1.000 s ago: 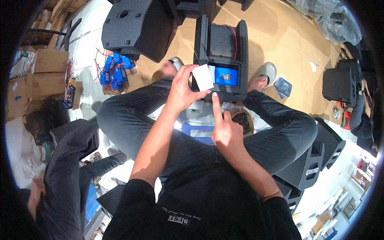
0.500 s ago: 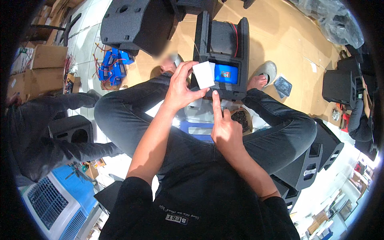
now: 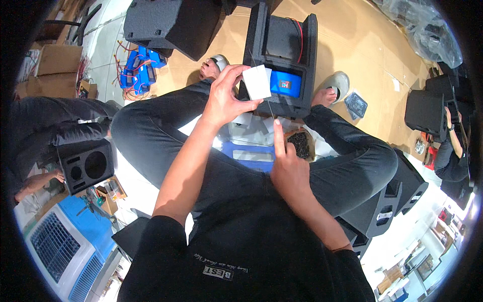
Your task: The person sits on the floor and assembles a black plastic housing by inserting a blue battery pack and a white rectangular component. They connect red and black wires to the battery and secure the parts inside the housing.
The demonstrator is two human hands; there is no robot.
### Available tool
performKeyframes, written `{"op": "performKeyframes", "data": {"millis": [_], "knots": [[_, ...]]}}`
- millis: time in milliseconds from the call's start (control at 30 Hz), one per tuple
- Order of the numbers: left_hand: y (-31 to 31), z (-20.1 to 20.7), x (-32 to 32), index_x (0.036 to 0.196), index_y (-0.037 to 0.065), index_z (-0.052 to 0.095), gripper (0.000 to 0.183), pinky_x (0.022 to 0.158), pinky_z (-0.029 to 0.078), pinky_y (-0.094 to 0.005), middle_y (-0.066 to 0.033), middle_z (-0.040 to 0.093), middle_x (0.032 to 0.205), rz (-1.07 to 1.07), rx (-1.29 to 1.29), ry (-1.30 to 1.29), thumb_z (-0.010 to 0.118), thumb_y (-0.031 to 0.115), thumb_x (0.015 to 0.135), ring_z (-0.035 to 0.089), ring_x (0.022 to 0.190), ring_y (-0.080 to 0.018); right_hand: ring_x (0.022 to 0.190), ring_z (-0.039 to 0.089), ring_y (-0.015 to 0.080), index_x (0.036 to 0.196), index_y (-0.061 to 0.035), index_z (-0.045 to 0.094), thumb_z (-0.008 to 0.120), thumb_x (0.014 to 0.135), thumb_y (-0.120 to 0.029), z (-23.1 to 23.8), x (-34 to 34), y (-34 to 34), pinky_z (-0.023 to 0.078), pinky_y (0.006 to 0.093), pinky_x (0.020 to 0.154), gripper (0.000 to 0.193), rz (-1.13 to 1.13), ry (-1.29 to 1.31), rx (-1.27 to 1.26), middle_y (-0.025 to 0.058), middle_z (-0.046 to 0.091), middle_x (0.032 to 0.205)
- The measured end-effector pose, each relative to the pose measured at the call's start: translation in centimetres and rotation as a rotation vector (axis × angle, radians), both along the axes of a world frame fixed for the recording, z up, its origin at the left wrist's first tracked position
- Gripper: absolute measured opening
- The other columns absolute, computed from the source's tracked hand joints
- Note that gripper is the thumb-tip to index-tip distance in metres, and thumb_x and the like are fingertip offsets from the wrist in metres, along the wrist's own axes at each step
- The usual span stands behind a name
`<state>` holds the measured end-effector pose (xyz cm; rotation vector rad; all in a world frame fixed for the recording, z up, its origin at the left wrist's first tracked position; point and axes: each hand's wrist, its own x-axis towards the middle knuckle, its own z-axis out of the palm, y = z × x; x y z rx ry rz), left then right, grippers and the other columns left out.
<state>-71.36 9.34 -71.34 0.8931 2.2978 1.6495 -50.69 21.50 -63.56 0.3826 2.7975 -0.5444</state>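
Cardboard floor, white pad in left hand

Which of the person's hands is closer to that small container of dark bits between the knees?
Right. The right hand sits just beside the container of dark bits, its forefinger alongside. The left hand is raised farther away, holding a white card.

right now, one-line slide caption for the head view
Seated person's left hand lifts a white pad before an open black speaker box; right hand points upward.

Left hand raised, pinching; right hand pointing.
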Motion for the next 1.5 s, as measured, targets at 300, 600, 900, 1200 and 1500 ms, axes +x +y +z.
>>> {"op": "performKeyframes", "data": {"millis": [300, 600, 900, 1200, 1500], "knots": [[-0.1, 0.6, 0.2, 0.128, -0.003, 0.064, 0.073, 0.106, 0.055, -0.0373, -0.0148, 0.066, 0.123, 0.038, -0.012, 0.007, 0.094, 0.011, 0.062, 0.069, 0.117, -0.0263, 0.062, 0.069, 0.0396, 0.169, -0.0126, 0.022, 0.061, 0.083, 0.001, -2.2, -3.2, 0.1, 0.057, 0.0485, 0.057, 0.095, -0.005, 0.108, 0.004, 0.0204, 0.066, 0.087], [-0.4, -0.1, 0.0, 0.135, -0.004, 0.062, 0.081, 0.111, 0.054, -0.0427, -0.0148, 0.062, 0.134, 0.001, -0.024, -0.024, 0.095, 0.004, 0.062, 0.065, 0.125, -0.0248, 0.057, 0.069, 0.0345, 0.167, -0.0096, 0.027, 0.060, 0.089, -0.005, -2.7, -1.9, 0.3, 0.058, 0.0460, 0.053, 0.085, 0.029, 0.143, 0.027, 0.0189, 0.064, 0.080], [-0.8, -0.5, 0.0, 0.133, -0.004, 0.063, 0.078, 0.111, 0.054, -0.0419, -0.0137, 0.062, 0.133, 0.040, -0.024, -0.034, 0.096, 0.008, 0.064, 0.065, 0.125, -0.0246, 0.058, 0.067, 0.0391, 0.164, -0.0055, 0.033, 0.060, 0.082, 0.002, -3.4, -1.5, 0.4, 0.055, 0.0459, 0.053, 0.087, 0.082, 0.089, 0.066, 0.0222, 0.065, 0.081], [-0.8, -1.1, 0.0, 0.135, -0.003, 0.062, 0.079, 0.109, 0.055, -0.0400, -0.0109, 0.066, 0.131, 0.048, -0.027, 0.029, 0.097, 0.008, 0.065, 0.067, 0.121, -0.0231, 0.058, 0.070, 0.0374, 0.166, -0.0089, 0.029, 0.061, 0.085, -0.001, -6.4, -2.8, 0.5, 0.057, 0.0472, 0.051, 0.088, 0.063, 0.260, 0.023, 0.0210, 0.065, 0.076], [-1.0, -1.8, -0.2, 0.131, -0.003, 0.063, 0.074, 0.109, 0.055, -0.0386, -0.0108, 0.066, 0.128, 0.059, -0.036, 0.006, 0.097, 0.010, 0.067, 0.067, 0.121, -0.0219, 0.061, 0.070, 0.0419, 0.165, -0.0053, 0.029, 0.059, 0.087, -0.002, -10.0, -3.7, 0.4, 0.057, 0.0527, 0.055, 0.084, 0.054, 0.246, 0.011, 0.0227, 0.066, 0.077]]}}
